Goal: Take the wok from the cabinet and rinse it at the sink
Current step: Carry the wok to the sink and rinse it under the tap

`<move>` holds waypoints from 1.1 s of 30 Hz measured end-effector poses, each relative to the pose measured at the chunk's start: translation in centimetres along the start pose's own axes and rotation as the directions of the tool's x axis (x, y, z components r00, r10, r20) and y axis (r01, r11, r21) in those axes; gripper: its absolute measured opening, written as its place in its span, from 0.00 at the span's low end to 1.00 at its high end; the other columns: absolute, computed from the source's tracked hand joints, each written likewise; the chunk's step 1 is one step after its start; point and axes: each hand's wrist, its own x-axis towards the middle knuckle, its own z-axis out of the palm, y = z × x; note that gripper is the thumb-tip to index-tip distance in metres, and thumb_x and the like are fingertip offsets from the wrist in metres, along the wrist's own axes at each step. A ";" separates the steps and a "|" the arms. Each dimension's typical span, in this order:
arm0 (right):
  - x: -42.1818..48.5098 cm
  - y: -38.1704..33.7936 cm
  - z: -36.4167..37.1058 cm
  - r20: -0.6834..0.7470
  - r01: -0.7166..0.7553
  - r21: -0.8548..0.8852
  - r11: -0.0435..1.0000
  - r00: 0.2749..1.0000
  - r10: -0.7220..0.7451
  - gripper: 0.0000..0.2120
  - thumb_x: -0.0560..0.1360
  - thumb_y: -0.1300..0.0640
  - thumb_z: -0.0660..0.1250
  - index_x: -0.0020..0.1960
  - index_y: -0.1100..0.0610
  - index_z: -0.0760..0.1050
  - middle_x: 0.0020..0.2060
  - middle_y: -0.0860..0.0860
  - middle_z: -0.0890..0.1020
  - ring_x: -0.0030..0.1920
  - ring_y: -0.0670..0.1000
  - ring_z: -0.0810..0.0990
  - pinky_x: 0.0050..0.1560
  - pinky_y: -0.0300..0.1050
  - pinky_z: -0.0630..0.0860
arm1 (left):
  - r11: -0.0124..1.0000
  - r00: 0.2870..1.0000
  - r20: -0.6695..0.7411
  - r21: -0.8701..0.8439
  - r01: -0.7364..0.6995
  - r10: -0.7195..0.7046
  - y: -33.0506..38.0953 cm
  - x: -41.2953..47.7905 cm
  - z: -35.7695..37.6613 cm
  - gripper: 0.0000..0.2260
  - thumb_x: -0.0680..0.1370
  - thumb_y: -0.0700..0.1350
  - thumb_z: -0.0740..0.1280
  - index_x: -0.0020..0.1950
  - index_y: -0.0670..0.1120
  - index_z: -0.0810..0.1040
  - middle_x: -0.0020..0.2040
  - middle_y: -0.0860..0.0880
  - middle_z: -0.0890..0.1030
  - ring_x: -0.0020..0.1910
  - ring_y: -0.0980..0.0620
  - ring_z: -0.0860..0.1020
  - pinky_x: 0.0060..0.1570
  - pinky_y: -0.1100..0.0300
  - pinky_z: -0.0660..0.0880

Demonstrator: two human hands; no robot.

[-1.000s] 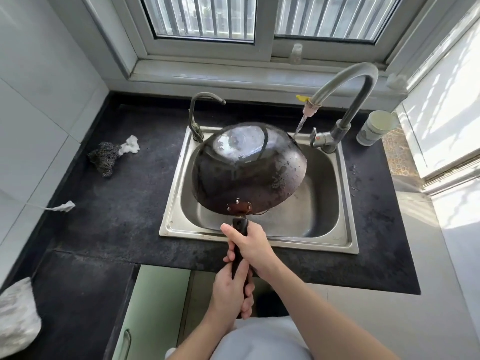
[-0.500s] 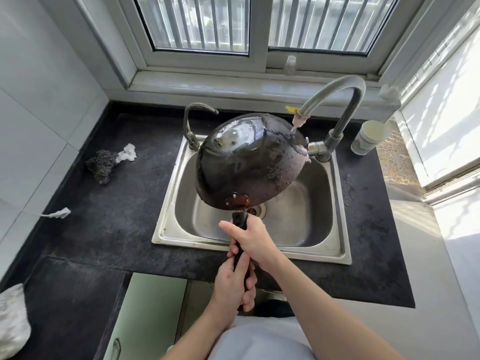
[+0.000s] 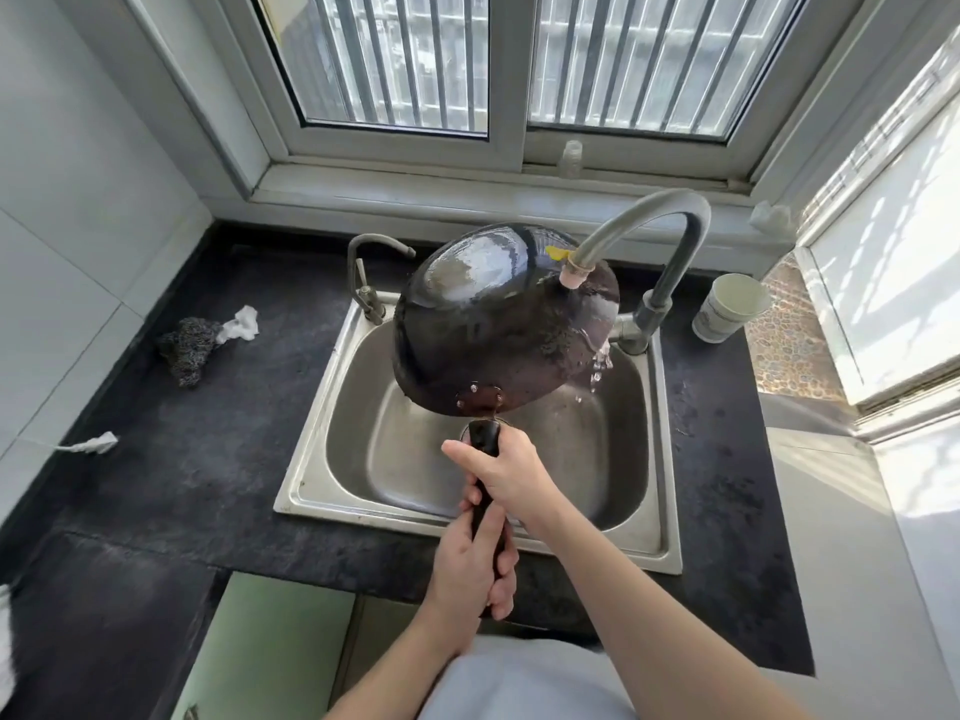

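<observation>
Over the sink (image 3: 306, 491), both hands grip the upturned wok's (image 3: 498, 314) handle (image 3: 485, 444).

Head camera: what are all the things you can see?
Round metal wok: 1, black-brown, bottom up over the sink
Steel sink: 1, silver, set in the counter
Curved metal taps: 2, grey, tall back right, small back left
Stone counter: 1, black, around sink
Barred window: 1, white frame, behind sink
Paper cup: 1, white, counter, far right
Wiry scouring pad: 1, dark, counter left
Crumpled paper scraps: 2, white, counter left
Left hand: 1, grips handle's end
Right hand: 1, grips handle nearer wok
</observation>
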 end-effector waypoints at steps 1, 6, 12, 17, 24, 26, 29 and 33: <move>0.1 0.0 -0.5 0.003 -0.005 0.011 1.000 1.000 0.005 0.11 0.78 0.58 0.71 0.43 0.60 0.70 0.25 0.53 0.72 0.24 0.51 0.71 0.35 0.54 0.80 | 1.000 1.000 0.000 0.003 -0.004 0.004 0.0 0.2 0.4 0.14 0.82 0.49 0.59 0.43 0.40 0.69 0.26 0.46 0.68 0.17 0.52 0.62 0.17 0.64 0.62; 0.4 0.2 -2.9 0.003 -0.008 0.031 0.999 1.000 0.008 0.08 0.77 0.63 0.69 0.43 0.60 0.71 0.26 0.54 0.72 0.23 0.50 0.71 0.38 0.59 0.81 | 0.999 1.000 0.004 0.040 -0.024 0.024 -0.2 1.1 2.4 0.14 0.82 0.50 0.59 0.45 0.39 0.71 0.27 0.45 0.70 0.18 0.51 0.64 0.18 0.62 0.65; 0.7 0.1 -5.6 0.007 -0.002 0.048 0.999 1.000 0.002 0.07 0.77 0.64 0.68 0.43 0.60 0.71 0.25 0.52 0.72 0.24 0.50 0.71 0.38 0.57 0.81 | 0.997 0.999 0.026 0.064 -0.039 0.037 -0.2 2.2 4.7 0.15 0.82 0.50 0.59 0.43 0.39 0.71 0.28 0.45 0.71 0.18 0.52 0.66 0.19 0.62 0.67; 0.7 -0.1 -6.8 0.047 0.005 0.055 0.998 0.999 -0.008 0.07 0.78 0.65 0.68 0.43 0.61 0.71 0.27 0.54 0.72 0.24 0.50 0.72 0.34 0.51 0.81 | 0.998 1.000 0.014 0.055 -0.023 0.022 -0.4 2.5 5.9 0.15 0.82 0.50 0.59 0.41 0.41 0.71 0.27 0.45 0.70 0.18 0.52 0.65 0.19 0.63 0.66; 0.9 0.4 -6.9 0.033 0.008 0.033 0.999 0.999 -0.009 0.09 0.78 0.63 0.68 0.41 0.59 0.70 0.26 0.54 0.71 0.23 0.50 0.72 0.34 0.53 0.81 | 0.999 1.000 0.017 0.044 -0.015 0.014 -0.6 2.8 5.9 0.16 0.82 0.50 0.59 0.40 0.40 0.70 0.26 0.46 0.69 0.17 0.52 0.65 0.17 0.63 0.66; 0.9 0.6 -6.8 0.032 0.012 0.012 1.000 0.999 -0.013 0.09 0.78 0.63 0.68 0.42 0.60 0.69 0.26 0.54 0.72 0.23 0.50 0.72 0.34 0.53 0.81 | 0.999 1.000 0.025 0.043 -0.013 0.012 -0.7 2.9 5.7 0.15 0.81 0.50 0.59 0.41 0.40 0.70 0.26 0.46 0.70 0.17 0.53 0.65 0.17 0.63 0.66; 1.1 1.1 -6.9 0.023 0.025 -0.038 0.999 0.999 -0.024 0.10 0.78 0.62 0.69 0.41 0.59 0.70 0.24 0.52 0.73 0.23 0.50 0.72 0.33 0.52 0.81 | 1.000 0.999 0.036 0.014 0.023 -0.024 -1.2 3.1 5.5 0.14 0.82 0.49 0.59 0.41 0.41 0.69 0.27 0.46 0.69 0.17 0.53 0.64 0.17 0.63 0.64; 1.3 1.9 -7.2 0.023 0.015 -0.074 0.997 1.000 -0.013 0.10 0.77 0.60 0.70 0.41 0.58 0.70 0.25 0.52 0.74 0.24 0.51 0.73 0.36 0.56 0.82 | 0.998 0.997 0.046 0.019 0.053 -0.054 -1.7 3.4 5.4 0.14 0.82 0.49 0.60 0.41 0.41 0.70 0.27 0.46 0.70 0.18 0.52 0.65 0.18 0.63 0.65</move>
